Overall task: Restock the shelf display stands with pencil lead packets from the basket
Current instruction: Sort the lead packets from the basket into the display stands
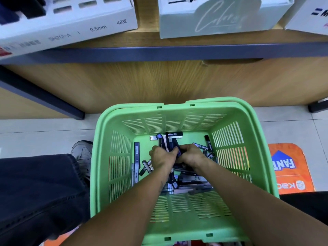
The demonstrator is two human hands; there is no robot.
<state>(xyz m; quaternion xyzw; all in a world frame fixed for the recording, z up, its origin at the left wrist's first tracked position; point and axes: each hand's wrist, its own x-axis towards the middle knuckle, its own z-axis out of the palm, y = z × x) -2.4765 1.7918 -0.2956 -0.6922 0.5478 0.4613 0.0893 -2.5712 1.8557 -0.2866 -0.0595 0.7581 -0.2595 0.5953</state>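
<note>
You're down in the green basket (177, 110) with both hands, and here's why: the pencil lead packets (192, 179) lie in a loose jumble on its floor, so you gather them into a bundle rather than carry them up one at a time. Your left hand (160, 157) has its fingers curled round a clutch of dark packets that stick up toward the far wall, and your right hand (191, 156) meets it from the right, fingers clamped on that same bundle, squaring it up, I'd judge. One long packet (136, 157) lies alone by the left wall, a few short ones sit just beside your left wrist, and a heap spreads under your right forearm; too tangled to count exactly, but well over a dozen remain. The basket stands on the floor right below the shelf (159, 52), close to the stands for a short lift. Up there you have three display stands in view: a white one (85, 25) at far left marked 0.5mm, a pale one (221, 20) in the middle, and a corner of a third (308, 20) at far right. Two hands, one basket, three stands.
</note>
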